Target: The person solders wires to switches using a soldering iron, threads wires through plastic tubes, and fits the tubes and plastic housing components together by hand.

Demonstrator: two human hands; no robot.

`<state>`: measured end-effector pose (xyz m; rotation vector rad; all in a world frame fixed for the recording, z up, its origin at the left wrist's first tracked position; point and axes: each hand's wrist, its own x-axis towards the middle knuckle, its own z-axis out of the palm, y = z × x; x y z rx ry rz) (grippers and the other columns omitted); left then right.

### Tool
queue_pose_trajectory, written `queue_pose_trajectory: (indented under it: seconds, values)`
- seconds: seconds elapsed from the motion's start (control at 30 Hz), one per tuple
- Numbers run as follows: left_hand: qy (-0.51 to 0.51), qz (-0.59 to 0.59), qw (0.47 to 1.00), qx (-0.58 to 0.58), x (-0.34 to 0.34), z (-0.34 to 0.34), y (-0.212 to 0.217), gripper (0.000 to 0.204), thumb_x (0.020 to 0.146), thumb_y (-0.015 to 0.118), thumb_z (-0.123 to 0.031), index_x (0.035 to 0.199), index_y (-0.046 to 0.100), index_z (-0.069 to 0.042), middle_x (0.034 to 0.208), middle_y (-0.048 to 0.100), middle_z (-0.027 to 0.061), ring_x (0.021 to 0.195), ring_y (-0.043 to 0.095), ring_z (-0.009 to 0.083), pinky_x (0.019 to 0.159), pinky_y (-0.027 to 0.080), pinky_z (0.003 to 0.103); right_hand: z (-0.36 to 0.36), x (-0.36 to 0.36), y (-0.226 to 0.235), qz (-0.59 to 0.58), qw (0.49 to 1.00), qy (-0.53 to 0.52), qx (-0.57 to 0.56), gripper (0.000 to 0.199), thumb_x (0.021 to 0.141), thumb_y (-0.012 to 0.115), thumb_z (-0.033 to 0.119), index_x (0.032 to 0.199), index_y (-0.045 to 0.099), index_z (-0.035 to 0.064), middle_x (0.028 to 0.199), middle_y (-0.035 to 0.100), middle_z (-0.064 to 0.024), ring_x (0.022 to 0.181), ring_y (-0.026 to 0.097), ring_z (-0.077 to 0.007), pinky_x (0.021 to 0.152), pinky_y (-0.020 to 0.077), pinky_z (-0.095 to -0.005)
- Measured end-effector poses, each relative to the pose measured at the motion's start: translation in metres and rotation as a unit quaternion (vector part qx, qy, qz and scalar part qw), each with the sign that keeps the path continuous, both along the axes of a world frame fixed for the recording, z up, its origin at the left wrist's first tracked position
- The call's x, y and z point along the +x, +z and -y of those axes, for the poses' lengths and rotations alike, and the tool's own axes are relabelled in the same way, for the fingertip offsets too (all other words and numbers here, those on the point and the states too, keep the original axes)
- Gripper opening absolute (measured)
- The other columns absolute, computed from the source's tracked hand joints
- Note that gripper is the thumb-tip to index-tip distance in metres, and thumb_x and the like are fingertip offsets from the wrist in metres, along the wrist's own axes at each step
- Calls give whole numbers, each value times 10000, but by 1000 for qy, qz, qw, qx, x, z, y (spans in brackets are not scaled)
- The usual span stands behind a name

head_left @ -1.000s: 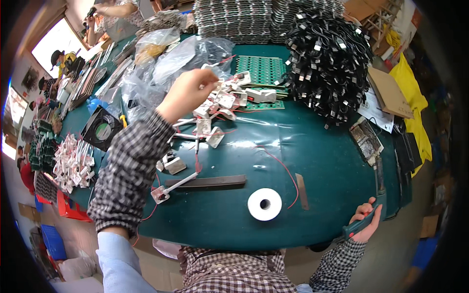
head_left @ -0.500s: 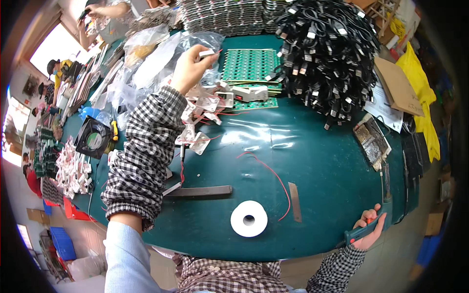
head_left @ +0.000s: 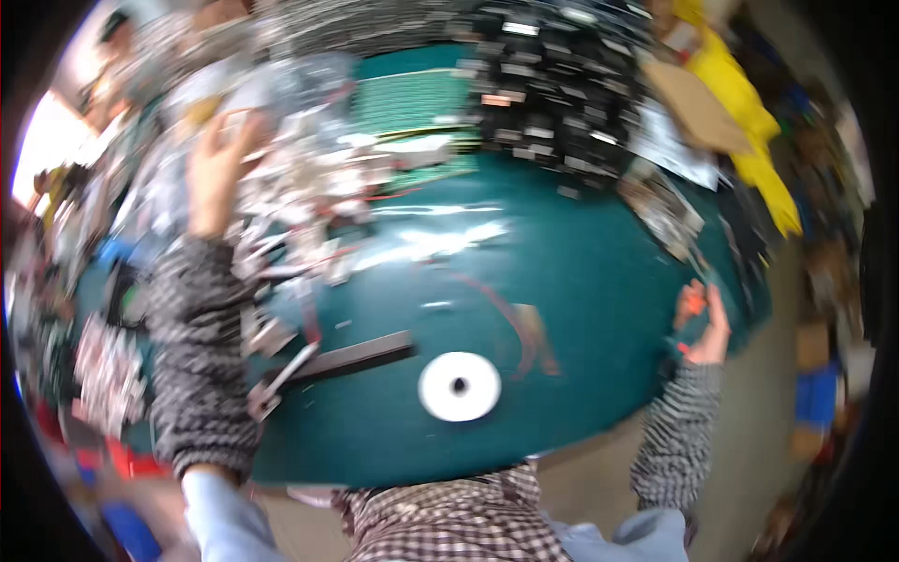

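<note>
My right hand [head_left: 702, 323] is closed around the teal handle of a soldering gun [head_left: 691, 348] at the right table edge. Its thin metal shaft points toward a shallow box with a dark, crusted inside [head_left: 663, 208]. Over at the far left, my left hand [head_left: 220, 164] is raised beside a heap of small white plastic parts with red wires [head_left: 314, 173]. Motion smears its fingers, so whether they hold anything cannot be made out. A white roll [head_left: 435, 386] with a dark centre hole lies near the front of the green table [head_left: 562, 281].
Green circuit boards [head_left: 412, 103] are stacked at the back, left of a big pile of black cables [head_left: 562, 94]. A dark grey bar [head_left: 361, 354], a loose red wire [head_left: 510, 318] and a thin metal strip [head_left: 537, 339] lie mid-table. Cardboard [head_left: 698, 108] sits at the back right.
The whole view has shifted and blurred. My left hand, earlier with a small white part over the clear bags, has moved left and nearer. My right hand with the soldering gun has come closer to the box.
</note>
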<state>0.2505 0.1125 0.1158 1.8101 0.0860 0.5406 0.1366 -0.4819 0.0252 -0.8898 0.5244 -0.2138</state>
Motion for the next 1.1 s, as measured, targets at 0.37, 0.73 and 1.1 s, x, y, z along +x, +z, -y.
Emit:
queue_pose_trajectory:
  seconds: [0.37, 0.73, 1.1]
  values:
    - [-39, -228, 965, -125, -62, -9, -26, 343, 884, 593, -70, 1190, 486, 43, 1042, 599, 99, 889, 629, 147, 784, 571, 303, -30, -30, 83, -416, 757, 267, -427, 466, 894, 594, 464, 988, 588, 7, 602, 572, -76, 503, 582, -176, 423, 452, -249]
    - [-134, -186, 941, -249, -61, -7, -64, 438, 846, 574, -18, 1273, 483, -32, 1134, 579, 56, 1005, 597, 133, 826, 505, 288, -347, 142, 88, 305, 611, 403, -609, 386, 795, 667, 103, 1169, 589, 45, 1059, 658, -128, 942, 654, -189, 833, 512, -315]
    - [-112, -66, 953, -274, -81, 1, -50, 540, 803, 572, 35, 1322, 423, 37, 1168, 563, 105, 1029, 608, 163, 870, 516, 277, -417, 141, 62, 508, 583, 211, -598, 182, 746, 686, 95, 905, 613, 46, 823, 595, -78, 756, 635, -214, 662, 517, -323]
